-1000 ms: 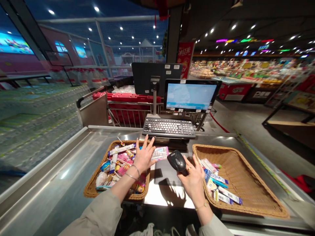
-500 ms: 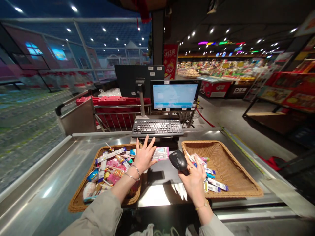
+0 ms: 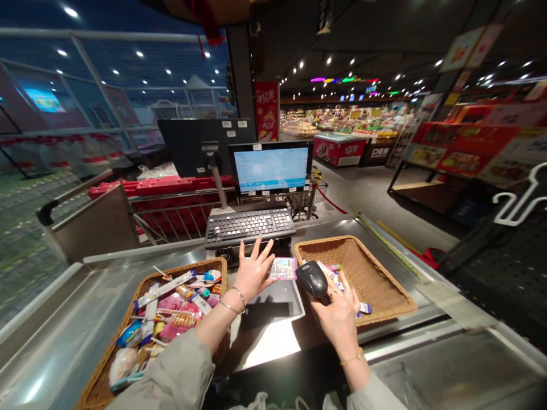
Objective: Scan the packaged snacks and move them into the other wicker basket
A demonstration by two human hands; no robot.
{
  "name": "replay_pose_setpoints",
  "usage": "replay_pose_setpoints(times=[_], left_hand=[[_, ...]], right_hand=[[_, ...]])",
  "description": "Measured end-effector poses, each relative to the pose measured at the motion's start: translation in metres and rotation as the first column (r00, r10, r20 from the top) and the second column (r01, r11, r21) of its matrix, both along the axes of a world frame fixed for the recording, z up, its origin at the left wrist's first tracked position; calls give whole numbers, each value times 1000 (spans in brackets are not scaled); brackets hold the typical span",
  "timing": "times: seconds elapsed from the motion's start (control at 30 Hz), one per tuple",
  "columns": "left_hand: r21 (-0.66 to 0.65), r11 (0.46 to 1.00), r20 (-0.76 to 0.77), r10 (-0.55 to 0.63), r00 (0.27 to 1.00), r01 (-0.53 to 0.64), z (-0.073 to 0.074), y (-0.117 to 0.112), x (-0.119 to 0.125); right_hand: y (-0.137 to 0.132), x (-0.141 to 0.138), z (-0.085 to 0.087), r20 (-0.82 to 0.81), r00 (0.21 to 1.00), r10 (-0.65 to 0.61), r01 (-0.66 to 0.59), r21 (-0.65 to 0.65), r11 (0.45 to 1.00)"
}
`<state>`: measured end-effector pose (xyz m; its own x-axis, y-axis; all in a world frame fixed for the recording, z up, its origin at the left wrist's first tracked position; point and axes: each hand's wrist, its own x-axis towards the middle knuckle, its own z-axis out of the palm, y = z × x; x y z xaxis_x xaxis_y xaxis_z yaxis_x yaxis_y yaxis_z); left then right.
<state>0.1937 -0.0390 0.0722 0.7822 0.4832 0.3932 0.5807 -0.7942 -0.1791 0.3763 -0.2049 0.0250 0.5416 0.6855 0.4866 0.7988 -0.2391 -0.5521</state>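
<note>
My left hand (image 3: 253, 271) holds a small pink packet (image 3: 282, 268) by its left edge, with the fingers spread, above the dark scanner pad (image 3: 276, 296). My right hand (image 3: 337, 310) grips a black handheld barcode scanner (image 3: 312, 278), which points toward the packet. To the left stands a wicker basket (image 3: 111, 364) full of several small colourful packets. To the right is a second wicker basket (image 3: 376, 285) with a few packets at its near-left corner, partly hidden behind my right hand.
A keyboard (image 3: 250, 226) and a lit screen (image 3: 270, 168) stand behind the baskets on the steel checkout counter (image 3: 64, 336). Red shopping carts (image 3: 171, 193) sit behind the counter. Store shelves (image 3: 470, 154) and an aisle lie to the right.
The view has swung to the right. Both hands keep their pose: the left on the pink packet, the right on the scanner.
</note>
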Motion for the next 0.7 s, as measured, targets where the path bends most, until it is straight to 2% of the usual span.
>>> replay_pose_setpoints(times=[0.4,0.7], left_hand=[[8,984,10,-178,984,178,0,2,50],[3,948,-72,-317,946,318,-1,4,85]], right_hand=[[-21,29,-1,-54,984,-170,173,49,984],[-39,50,-2,-52,955,-294,297,97,950]])
